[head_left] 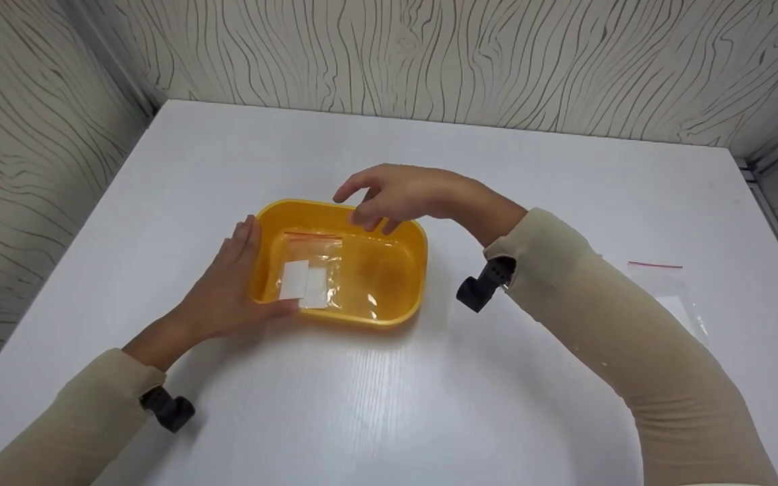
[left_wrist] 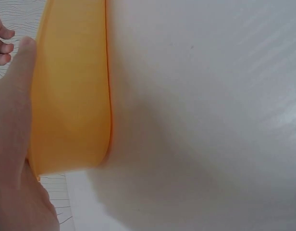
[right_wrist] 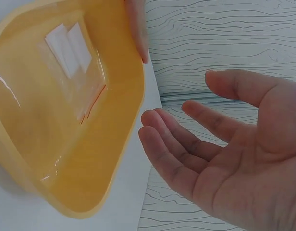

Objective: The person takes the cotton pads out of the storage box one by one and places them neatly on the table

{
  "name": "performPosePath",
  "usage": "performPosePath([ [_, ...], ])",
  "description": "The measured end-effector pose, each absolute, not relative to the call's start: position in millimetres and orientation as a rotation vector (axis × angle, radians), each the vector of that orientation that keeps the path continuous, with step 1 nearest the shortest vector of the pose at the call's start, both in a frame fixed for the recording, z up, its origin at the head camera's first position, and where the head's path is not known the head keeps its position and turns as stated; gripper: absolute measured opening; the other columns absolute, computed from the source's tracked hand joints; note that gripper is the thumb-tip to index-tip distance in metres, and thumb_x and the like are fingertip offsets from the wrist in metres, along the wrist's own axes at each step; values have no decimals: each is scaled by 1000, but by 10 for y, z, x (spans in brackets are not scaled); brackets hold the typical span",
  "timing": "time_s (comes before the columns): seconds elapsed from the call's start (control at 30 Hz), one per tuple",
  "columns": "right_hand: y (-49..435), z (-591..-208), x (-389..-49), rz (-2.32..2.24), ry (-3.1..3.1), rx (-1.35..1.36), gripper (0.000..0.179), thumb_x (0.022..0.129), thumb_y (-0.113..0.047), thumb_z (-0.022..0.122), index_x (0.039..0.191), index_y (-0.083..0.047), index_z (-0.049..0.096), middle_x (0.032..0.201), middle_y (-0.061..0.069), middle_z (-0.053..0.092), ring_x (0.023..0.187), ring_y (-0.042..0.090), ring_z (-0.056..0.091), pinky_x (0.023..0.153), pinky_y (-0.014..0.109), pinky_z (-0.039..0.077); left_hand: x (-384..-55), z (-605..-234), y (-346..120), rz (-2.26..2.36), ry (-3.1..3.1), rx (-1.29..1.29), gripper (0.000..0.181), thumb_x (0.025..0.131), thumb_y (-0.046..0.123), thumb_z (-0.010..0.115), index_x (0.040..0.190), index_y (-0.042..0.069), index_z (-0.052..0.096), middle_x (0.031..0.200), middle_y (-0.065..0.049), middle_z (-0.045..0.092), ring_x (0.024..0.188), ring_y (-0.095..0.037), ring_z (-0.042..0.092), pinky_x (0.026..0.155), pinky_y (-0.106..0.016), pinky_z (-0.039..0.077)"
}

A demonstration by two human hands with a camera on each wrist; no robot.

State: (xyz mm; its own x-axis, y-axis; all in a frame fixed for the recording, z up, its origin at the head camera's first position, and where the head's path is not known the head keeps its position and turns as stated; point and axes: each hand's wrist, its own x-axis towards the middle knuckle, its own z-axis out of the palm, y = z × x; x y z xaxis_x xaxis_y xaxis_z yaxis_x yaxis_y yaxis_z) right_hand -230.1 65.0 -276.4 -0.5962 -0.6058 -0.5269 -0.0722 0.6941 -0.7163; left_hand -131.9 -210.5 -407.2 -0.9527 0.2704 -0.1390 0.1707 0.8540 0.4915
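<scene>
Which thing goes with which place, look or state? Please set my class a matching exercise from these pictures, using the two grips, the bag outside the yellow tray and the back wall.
Things
1. Left grip
2. Right grip
3. Clear bag outside the yellow tray
4. Back wall

Places, looks and states
A. Partly hidden by the right sleeve
B. Patterned with dark wavy lines
C. Touching the tray from outside
D. Raised, apart from the tray and holding nothing

Right pairs
1-C
2-D
3-A
4-B
</scene>
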Motion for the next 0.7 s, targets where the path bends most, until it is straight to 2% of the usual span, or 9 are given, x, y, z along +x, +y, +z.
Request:
performPosePath([
  [0.13,574,-2824,-2299,-827,2097,-533,44,101,-15,59,145,-15,54,120,12,64,108,25,63,99,37,54,-1320,-4062,-2102,719,2825,334,133,80,69,72,161,2,-10,170,-17,-9,156,-38,-3,121,-62,14],
  [0.3,506,-2906,-2312,-810,2091,-550,45,100,-17,59,145,-15,55,127,10,63,110,25,63,98,37,55,-1317,-4061,-2101,719,2832,346,133,80,69,72,161,2,-10,170,-16,-9,156,-37,-4,122,-60,13],
  [0.5,465,-2984,-2335,-832,2087,-563,46,99,-18,58,145,-13,55,123,11,65,109,25,64,97,38,55,-1332,-4060,-2104,731,2841,375,133,80,66,73,160,-2,-8,170,-19,-5,156,-39,-3,123,-59,10],
  [0.7,424,-3059,-2387,-846,2076,-523,46,101,-18,58,146,-12,55,131,16,63,118,31,63,98,38,55,-1330,-4064,-2102,726,2839,370,133,80,67,73,160,-1,-8,170,-19,-5,156,-39,-2,123,-59,10],
])
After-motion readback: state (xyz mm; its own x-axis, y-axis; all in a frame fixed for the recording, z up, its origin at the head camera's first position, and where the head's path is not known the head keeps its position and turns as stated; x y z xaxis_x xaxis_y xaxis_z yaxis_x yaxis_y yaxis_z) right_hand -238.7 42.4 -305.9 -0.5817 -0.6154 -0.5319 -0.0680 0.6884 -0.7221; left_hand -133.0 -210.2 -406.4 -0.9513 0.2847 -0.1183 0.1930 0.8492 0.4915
